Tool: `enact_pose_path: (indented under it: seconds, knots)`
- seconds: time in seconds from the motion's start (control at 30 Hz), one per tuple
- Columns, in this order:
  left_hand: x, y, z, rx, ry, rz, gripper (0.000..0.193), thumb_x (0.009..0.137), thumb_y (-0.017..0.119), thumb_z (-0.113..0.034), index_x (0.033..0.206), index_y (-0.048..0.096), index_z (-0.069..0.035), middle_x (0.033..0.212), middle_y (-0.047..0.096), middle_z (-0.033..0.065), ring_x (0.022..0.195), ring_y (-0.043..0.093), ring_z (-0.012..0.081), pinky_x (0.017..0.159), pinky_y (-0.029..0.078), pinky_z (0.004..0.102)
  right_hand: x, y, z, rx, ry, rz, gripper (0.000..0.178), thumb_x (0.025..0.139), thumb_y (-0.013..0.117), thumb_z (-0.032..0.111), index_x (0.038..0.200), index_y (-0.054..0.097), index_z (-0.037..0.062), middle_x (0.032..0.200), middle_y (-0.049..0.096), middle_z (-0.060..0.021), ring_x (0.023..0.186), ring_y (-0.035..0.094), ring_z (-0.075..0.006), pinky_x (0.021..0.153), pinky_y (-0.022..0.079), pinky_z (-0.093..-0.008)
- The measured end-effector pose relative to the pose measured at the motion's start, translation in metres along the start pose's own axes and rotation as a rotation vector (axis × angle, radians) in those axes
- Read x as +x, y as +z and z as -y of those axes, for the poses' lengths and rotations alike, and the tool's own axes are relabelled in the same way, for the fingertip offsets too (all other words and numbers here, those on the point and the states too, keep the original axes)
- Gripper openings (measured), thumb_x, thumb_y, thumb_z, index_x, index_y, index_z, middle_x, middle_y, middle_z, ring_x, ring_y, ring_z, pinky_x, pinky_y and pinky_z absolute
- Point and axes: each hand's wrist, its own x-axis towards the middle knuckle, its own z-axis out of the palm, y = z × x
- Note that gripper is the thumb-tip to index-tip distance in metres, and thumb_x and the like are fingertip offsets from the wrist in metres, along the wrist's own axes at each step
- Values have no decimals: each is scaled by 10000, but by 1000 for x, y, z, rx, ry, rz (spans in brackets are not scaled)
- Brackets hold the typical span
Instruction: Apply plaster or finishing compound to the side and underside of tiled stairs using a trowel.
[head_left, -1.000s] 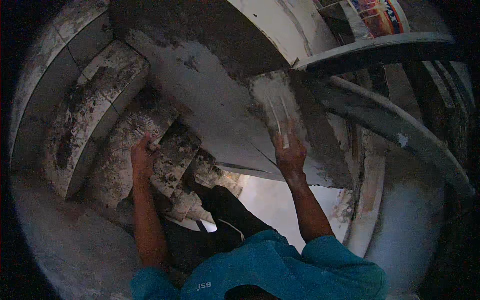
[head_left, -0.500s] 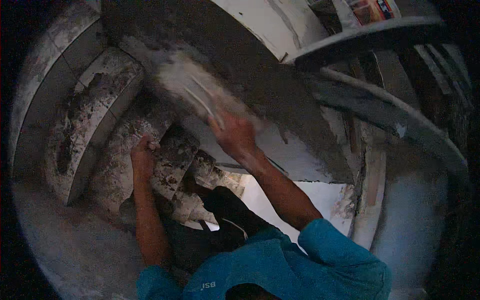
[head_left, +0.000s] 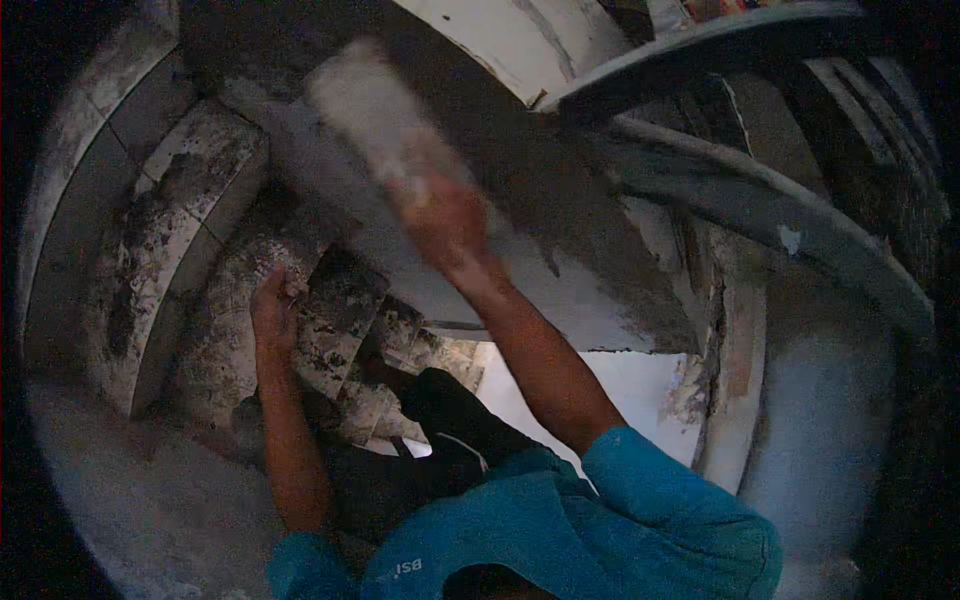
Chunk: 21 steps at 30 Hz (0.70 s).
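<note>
My right hand is wrapped round the handle of a plastering trowel, whose long pale blade is smeared by motion. The trowel is over a dark grey plastered wall; I cannot tell whether its blade touches the surface. My left hand is lower and to the left, its fingers curled closed above the dirty tiled steps. Whatever lies inside those fingers, if anything, is hidden.
Tiled steps spattered with dark mortar curve down the left. Curved grey bands cross the upper right, with pale boards above. A white surface shows beneath the wall's lower edge.
My right hand and the trowel have shifted left and slightly up, and the blade now shows more of its broad face. My left hand stays closed, a little further left in view.
</note>
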Motion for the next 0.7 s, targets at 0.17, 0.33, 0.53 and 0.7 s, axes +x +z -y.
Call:
enact_pose_path:
  seconds: [0.17, 0.33, 0.53, 0.7]
  knots:
    - [-3, -4, -6, 49, -43, 15, 189, 853, 563, -213, 770, 549, -43, 648, 474, 19, 637, 502, 169, 662, 442, 335, -35, -19, 7, 151, 45, 415, 537, 825, 533, 318, 1297, 372, 120, 1158, 513, -198, 956, 561, -363, 829, 447, -416]
    - [-30, 18, -26, 87, 60, -63, 188, 861, 553, -211, 781, 555, -40, 633, 486, 16, 604, 502, 146, 650, 473, 321, -143, -124, -74, -84, 85, 361, 531, 819, 551, 264, 1301, 362, 142, 1173, 512, -156, 970, 566, -319, 793, 478, -395]
    - [-20, -2, -11, -3, 39, -3, 191, 868, 540, -217, 786, 561, -47, 640, 502, 21, 592, 499, 148, 641, 483, 334, -183, -171, -141, -293, 259, 231, 495, 790, 601, 270, 1244, 444, 147, 1056, 574, -180, 861, 602, -298, 681, 503, -398]
    - [-12, -6, -2, -19, 127, 84, 202, 867, 540, -236, 777, 556, -56, 630, 505, 22, 596, 499, 147, 654, 483, 353, -171, -178, -141, -385, 320, 320, 546, 827, 552, 298, 1303, 352, 121, 1159, 518, -197, 981, 554, -360, 839, 434, -423]
